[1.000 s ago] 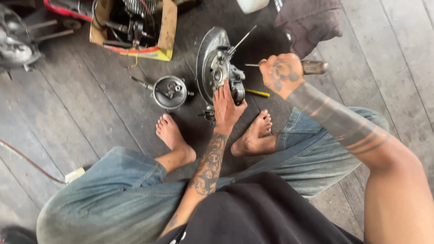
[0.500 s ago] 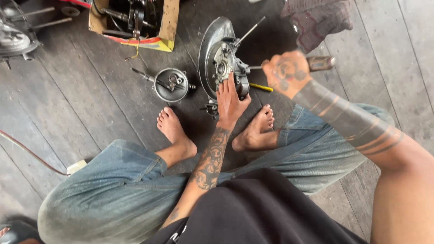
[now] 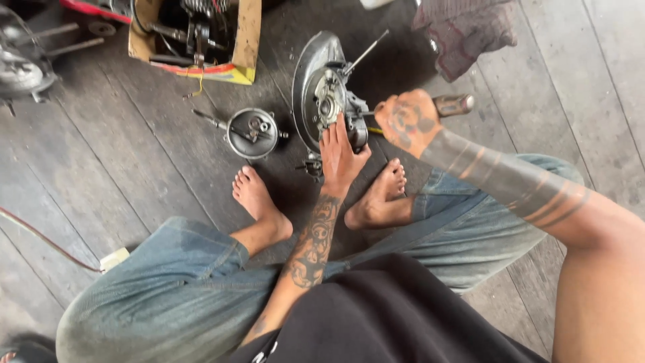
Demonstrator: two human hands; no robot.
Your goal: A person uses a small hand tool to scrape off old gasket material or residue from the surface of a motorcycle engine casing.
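A: Shifted since the earlier frame: right hand (image 3: 406, 121) dropped lower and closer to the engine (image 3: 329, 101); left hand (image 3: 341, 151) stayed put on it.

B: And gripping what?

A: Clenched around a screwdriver (image 3: 451, 105), brown handle poking out to the right of the fist, thin shaft running left to the engine's side.

B: Left hand?

A: Laid flat, fingers stretched up against the engine's lower face, pressing rather than closing on anything.

B: Where was the engine?

A: Stood on edge on the floor (image 3: 121, 154), dark planks, just ahead of both bare feet, round cover toward the left, a thin rod sticking up and right from the top.

B: Anything beside it?

A: A round metal part (image 3: 252, 133) lay flat just to the left, apart from the engine. Farther back, a cardboard box (image 3: 195, 40) packed with dark parts and wires. A dark rag (image 3: 467, 30) bunched at upper right, well apart from the hands. A thin cable (image 3: 40, 242) ran across the planks at far left.

B: Legs?

A: Knees spread in faded jeans, feet either side of the left forearm.
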